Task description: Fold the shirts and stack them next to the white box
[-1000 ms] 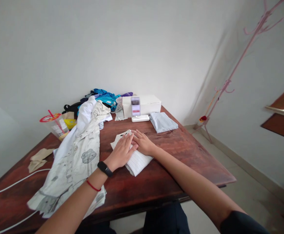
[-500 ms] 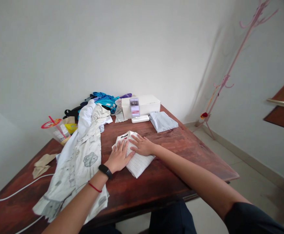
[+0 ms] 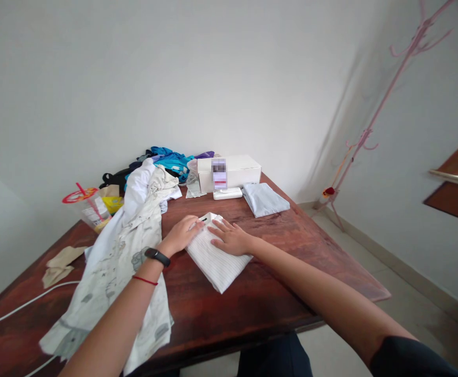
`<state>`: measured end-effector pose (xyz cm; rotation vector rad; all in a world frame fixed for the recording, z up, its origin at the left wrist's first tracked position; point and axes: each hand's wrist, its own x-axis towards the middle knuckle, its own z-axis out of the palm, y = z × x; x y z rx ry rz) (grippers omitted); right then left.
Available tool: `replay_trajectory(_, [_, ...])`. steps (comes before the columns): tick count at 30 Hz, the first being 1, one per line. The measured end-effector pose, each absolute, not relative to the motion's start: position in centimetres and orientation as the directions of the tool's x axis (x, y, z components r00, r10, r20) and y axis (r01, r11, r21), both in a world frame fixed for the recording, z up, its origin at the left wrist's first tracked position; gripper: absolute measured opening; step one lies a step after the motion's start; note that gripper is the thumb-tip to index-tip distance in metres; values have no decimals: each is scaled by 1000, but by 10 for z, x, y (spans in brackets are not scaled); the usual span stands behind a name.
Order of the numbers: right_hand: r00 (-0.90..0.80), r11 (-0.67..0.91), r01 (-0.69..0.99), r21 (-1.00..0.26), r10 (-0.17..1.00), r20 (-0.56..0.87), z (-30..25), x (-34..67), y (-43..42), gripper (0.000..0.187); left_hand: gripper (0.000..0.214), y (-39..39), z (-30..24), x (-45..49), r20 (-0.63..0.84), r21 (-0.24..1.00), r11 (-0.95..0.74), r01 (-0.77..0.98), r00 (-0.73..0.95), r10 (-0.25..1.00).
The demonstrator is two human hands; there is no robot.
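Note:
A white striped shirt (image 3: pixel 220 264), folded into a compact packet, lies on the table with its collar at the far end. My right hand (image 3: pixel 231 238) rests flat on the upper right of it, fingers spread. At the upper left edge, beside the collar, my left hand (image 3: pixel 182 234) has its fingers drawn together on the cloth; the fingertips are partly hidden. Left of that hand, a long white printed garment (image 3: pixel 113 283) stretches across the table. A folded light blue garment (image 3: pixel 266 200) sits farther back on the right.
On the wooden table (image 3: pixel 311 251) a white box (image 3: pixel 240 166) stands at the back, a white device (image 3: pixel 228 193) before it. A clothes heap (image 3: pixel 170 161), a plastic cup with straw (image 3: pixel 89 207) and a white cable (image 3: pixel 28 302) are left. A pink coat rack (image 3: pixel 390 94) stands right.
My left hand has moved from lying flat on the shirt to its upper left edge, fingers drawn together. My right hand stays flat on the shirt. The view has shifted slightly.

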<state>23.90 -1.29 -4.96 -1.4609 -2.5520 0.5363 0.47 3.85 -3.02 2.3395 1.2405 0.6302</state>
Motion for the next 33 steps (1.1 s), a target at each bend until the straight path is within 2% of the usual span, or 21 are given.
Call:
replay_trajectory(3, [-507, 450, 807, -383, 860, -57, -47, 239, -15, 68, 53, 45, -43, -3, 252, 597, -465, 654, 397, 883])
replay_trajectory(8, [-491, 428, 805, -411, 869, -57, -40, 239, -19, 74, 64, 50, -56, -6, 220, 640, -327, 695, 242, 945])
replay_trajectory(10, [-491, 425, 802, -419, 869, -59, -39, 240, -20, 76, 74, 50, -54, -7, 170, 690, -228, 687, 153, 974])
replay_trajectory(12, [-493, 425, 798, -426, 868, -58, -39, 241, -21, 77, 86, 46, -49, -7, 61, 790, -111, 603, 103, 993])
replay_trajectory(14, [-490, 423, 793, -439, 871, -46, -40, 242, -21, 77, 97, 40, -42, -7, -67, 883, 7, 470, 112, 991])
replay_trajectory(16, [-482, 421, 782, -459, 876, -19, -42, 243, -21, 78, 97, 33, -35, -6, -161, 934, 99, 343, 155, 975])
replay_trajectory(20, [-466, 432, 747, -506, 882, 65, -45, 245, -21, 82, 70, 23, -25, -6, -275, 956, 223, 190, 319, 907])
replay_trajectory(23, [-448, 436, 724, -534, 886, 116, -47, 247, -21, 81, 57, 22, -20, -8, -362, 932, 334, 139, 368, 857])
replay_trajectory(29, [-439, 448, 678, -582, 883, 169, -47, 248, -22, 79, 46, 16, -13, -7, -376, 908, 419, 5, 451, 809])
replay_trajectory(33, [-437, 463, 628, -625, 875, 208, -47, 249, -23, 76, 55, 12, -13, -5, -336, 919, 394, -25, 473, 814])
